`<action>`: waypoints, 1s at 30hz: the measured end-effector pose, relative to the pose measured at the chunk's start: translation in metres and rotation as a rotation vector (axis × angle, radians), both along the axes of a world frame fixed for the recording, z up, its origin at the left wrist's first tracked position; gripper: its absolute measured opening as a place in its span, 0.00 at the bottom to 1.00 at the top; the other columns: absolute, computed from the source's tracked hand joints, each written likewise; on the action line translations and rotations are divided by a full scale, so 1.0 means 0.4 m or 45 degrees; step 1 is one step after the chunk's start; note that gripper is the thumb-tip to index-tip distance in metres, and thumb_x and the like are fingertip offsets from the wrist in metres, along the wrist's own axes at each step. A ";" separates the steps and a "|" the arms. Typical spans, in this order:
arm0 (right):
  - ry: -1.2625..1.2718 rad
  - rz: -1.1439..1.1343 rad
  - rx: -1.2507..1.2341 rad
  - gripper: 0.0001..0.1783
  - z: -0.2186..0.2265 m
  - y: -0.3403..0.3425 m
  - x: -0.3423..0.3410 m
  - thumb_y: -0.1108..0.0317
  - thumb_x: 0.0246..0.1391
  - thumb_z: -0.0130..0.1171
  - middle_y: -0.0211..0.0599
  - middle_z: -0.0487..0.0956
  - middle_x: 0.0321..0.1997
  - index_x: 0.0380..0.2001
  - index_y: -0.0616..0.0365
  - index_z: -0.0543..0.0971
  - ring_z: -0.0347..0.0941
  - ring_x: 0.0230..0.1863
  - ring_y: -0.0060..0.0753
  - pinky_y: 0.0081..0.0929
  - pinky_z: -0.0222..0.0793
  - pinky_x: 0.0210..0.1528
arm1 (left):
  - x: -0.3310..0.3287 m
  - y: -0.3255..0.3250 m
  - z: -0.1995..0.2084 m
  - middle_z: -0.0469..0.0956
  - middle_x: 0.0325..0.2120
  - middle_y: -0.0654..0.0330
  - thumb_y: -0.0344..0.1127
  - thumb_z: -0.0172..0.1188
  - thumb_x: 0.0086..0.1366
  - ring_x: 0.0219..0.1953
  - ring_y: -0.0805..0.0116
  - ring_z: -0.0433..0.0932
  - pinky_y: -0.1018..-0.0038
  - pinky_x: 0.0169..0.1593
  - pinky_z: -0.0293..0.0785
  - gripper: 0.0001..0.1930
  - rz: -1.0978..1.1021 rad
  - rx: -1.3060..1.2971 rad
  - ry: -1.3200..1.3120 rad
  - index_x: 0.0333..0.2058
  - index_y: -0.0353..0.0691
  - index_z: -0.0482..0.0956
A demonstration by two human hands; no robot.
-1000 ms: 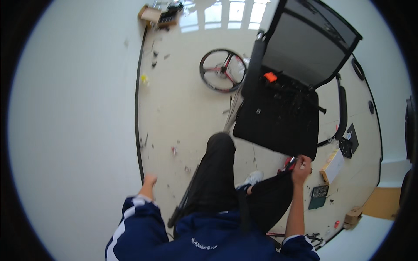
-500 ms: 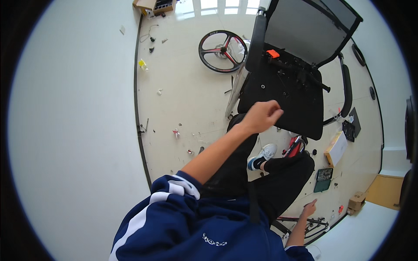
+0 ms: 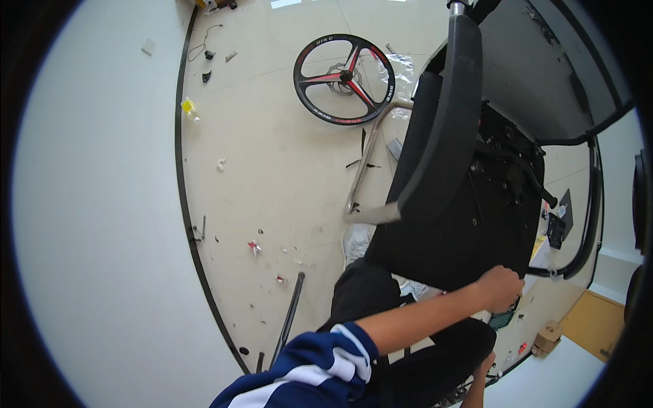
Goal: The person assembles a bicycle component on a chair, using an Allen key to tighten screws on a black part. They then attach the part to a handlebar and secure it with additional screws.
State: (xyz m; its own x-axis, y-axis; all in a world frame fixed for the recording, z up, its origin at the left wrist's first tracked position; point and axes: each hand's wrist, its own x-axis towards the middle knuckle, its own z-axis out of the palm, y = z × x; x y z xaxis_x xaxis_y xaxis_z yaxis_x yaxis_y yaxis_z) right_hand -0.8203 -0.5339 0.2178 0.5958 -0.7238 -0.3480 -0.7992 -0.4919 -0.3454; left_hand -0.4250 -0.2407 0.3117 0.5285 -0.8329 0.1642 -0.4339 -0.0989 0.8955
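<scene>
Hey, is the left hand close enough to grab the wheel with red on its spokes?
Probably not from there: the left hand is at the chair seat's front edge, while the wheel lies farther off on the floor, with an armrest in between.

Your head camera is looking steeply down, facing the chair (image 3: 435, 253), your left hand (image 3: 502, 288) is showing nearer than the floor (image 3: 272, 149), the wall (image 3: 102, 204) is bending along the left rim.

Pale floor (image 3: 272, 170), black chair (image 3: 435, 251), spoked wheel (image 3: 345, 75), scraps (image 3: 254, 248)
</scene>
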 end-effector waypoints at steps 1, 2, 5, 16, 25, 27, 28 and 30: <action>-0.133 -0.021 0.112 0.27 -0.021 -0.125 -0.128 0.48 0.67 0.51 0.52 0.83 0.31 0.38 0.66 0.83 0.79 0.34 0.49 0.42 0.72 0.42 | -0.009 -0.034 0.033 0.81 0.29 0.52 0.37 0.61 0.61 0.36 0.53 0.81 0.60 0.41 0.75 0.10 0.002 -0.139 0.071 0.36 0.35 0.79; -0.146 -0.017 0.135 0.27 -0.015 -0.077 -0.136 0.48 0.66 0.52 0.51 0.83 0.31 0.38 0.66 0.83 0.80 0.35 0.48 0.42 0.72 0.42 | -0.015 -0.039 0.060 0.80 0.30 0.53 0.36 0.60 0.62 0.37 0.53 0.80 0.60 0.42 0.74 0.10 -0.033 -0.173 0.052 0.36 0.35 0.79; -0.086 0.141 0.189 0.25 -0.111 0.003 -0.013 0.50 0.65 0.54 0.51 0.83 0.31 0.37 0.65 0.83 0.80 0.35 0.47 0.41 0.72 0.42 | 0.014 -0.041 0.015 0.79 0.31 0.52 0.36 0.60 0.63 0.37 0.52 0.79 0.58 0.43 0.74 0.09 0.101 -0.191 0.204 0.36 0.35 0.79; -0.228 -0.330 0.116 0.21 -0.329 0.228 0.171 0.54 0.52 0.66 0.47 0.84 0.36 0.41 0.61 0.81 0.81 0.38 0.44 0.37 0.75 0.42 | 0.078 0.143 0.101 0.83 0.33 0.59 0.35 0.59 0.71 0.37 0.73 0.81 0.77 0.42 0.76 0.10 0.225 0.183 0.399 0.45 0.35 0.82; -0.072 -0.759 0.006 0.39 -0.459 0.388 0.173 0.51 0.41 0.74 0.48 0.71 0.55 0.53 0.61 0.70 0.72 0.55 0.54 0.46 0.70 0.56 | 0.066 -0.023 -0.074 0.70 0.14 0.71 0.35 0.63 0.68 0.16 0.84 0.59 0.81 0.22 0.51 0.09 0.649 0.336 -0.378 0.30 0.38 0.80; -0.094 -0.882 0.160 0.40 -0.472 0.371 0.160 0.48 0.39 0.75 0.48 0.74 0.51 0.50 0.62 0.72 0.74 0.52 0.53 0.45 0.71 0.55 | 0.053 -0.031 -0.090 0.66 0.13 0.71 0.36 0.63 0.68 0.16 0.85 0.58 0.81 0.21 0.50 0.12 0.692 0.414 -0.623 0.26 0.38 0.76; -0.036 -0.891 0.550 0.40 -0.503 0.351 0.143 0.45 0.36 0.77 0.48 0.80 0.44 0.47 0.61 0.75 0.78 0.48 0.53 0.44 0.74 0.51 | 0.054 -0.036 -0.097 0.62 0.12 0.72 0.37 0.63 0.68 0.16 0.85 0.57 0.80 0.21 0.50 0.15 0.730 0.349 -0.556 0.23 0.40 0.73; -0.010 -0.865 0.489 0.37 -0.545 0.354 0.156 0.45 0.37 0.76 0.49 0.82 0.42 0.45 0.60 0.78 0.80 0.45 0.53 0.44 0.75 0.48 | 0.068 -0.030 -0.097 0.62 0.12 0.73 0.37 0.62 0.69 0.16 0.85 0.56 0.81 0.21 0.48 0.15 0.718 0.346 -0.576 0.23 0.39 0.73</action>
State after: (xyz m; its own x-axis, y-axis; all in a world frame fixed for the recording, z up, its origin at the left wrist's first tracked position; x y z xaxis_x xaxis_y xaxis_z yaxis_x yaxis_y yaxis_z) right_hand -0.7581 -0.3923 -0.0004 0.0688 -0.7607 -0.6455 -0.8792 0.2596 -0.3996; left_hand -0.3979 -0.2526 0.2727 0.8149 -0.4995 0.2939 -0.5709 -0.6044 0.5557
